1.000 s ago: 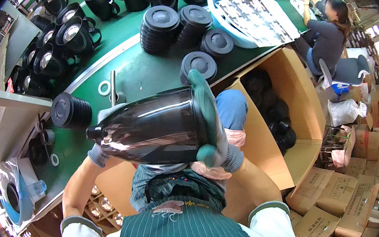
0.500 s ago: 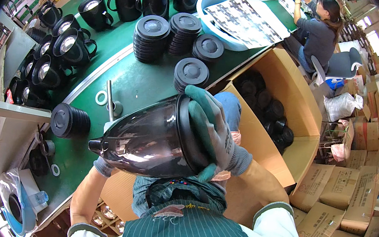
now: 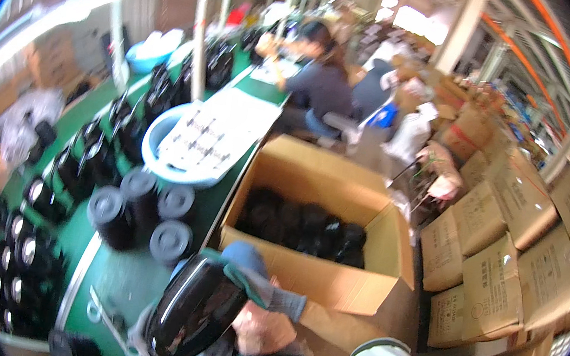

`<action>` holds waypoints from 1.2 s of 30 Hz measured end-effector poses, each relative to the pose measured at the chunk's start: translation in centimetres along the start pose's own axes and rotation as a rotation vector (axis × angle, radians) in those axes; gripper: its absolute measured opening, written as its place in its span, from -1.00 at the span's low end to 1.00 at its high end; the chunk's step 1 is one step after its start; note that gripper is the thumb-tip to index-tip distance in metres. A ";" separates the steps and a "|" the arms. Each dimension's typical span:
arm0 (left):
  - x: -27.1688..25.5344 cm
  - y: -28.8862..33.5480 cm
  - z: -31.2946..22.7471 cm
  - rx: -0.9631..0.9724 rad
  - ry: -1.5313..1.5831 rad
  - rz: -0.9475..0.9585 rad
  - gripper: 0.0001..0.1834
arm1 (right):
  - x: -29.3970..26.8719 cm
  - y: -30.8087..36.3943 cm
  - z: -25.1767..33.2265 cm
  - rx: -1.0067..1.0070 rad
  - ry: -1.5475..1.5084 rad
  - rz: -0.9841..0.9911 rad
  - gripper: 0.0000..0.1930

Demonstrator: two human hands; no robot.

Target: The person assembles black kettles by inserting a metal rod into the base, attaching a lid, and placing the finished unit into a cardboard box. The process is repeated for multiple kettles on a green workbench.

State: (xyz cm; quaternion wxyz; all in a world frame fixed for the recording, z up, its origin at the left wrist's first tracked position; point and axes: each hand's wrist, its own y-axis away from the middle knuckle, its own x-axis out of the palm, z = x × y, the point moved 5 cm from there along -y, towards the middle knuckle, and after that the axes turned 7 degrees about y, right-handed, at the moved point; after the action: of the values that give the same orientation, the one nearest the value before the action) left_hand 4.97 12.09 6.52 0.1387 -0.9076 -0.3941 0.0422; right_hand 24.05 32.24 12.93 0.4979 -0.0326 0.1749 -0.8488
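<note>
A glossy black jug (image 3: 196,313) is held tilted between my gloved hands, low in the view and close to my body. My right hand (image 3: 258,290), in a grey and green glove, grips the jug's upper right end. On its lower left side my left hand (image 3: 142,342) supports it, with most of its fingers hidden behind the jug. A silvery rod-like tool (image 3: 111,327) lies on the green table (image 3: 118,275) left of the jug. Several stacks of round black discs (image 3: 106,207) stand just beyond it.
An open cardboard box (image 3: 315,279) holding black parts stands right of the table. Black jugs (image 3: 25,253) crowd the left; a blue basin (image 3: 162,163) sits farther back under a printed sheet (image 3: 216,134). A co-worker (image 3: 322,79) sits beyond. Cartons (image 3: 488,288) are stacked at right.
The view has swung up and to the right, bringing in more of the box and the cartons. The jug now appears lower left and steeper, still in both hands.
</note>
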 end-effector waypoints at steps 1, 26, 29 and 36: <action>1.1 0.3 0.2 -0.028 0.061 -0.039 -0.32 | -1.3 -0.1 -0.5 0.052 -0.082 -0.013 -0.23; -9.3 0.4 -0.3 -0.237 -0.577 0.046 -0.73 | 6.4 12.3 -10.7 0.217 -0.222 -0.023 -0.13; -2.5 1.7 -5.4 -0.358 -0.062 0.306 -0.58 | 5.8 12.3 -11.9 0.264 -0.438 -0.178 -0.19; 7.1 0.2 -9.4 -0.068 -0.639 0.920 -0.40 | 4.2 9.0 -15.2 0.415 -1.493 -0.437 0.02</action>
State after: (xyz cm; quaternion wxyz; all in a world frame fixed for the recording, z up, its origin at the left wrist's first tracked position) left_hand 11.78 15.07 15.71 -0.0498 -0.9321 0.0191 0.3582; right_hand 25.95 28.66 -4.83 0.3020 -0.5318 -0.3759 -0.6962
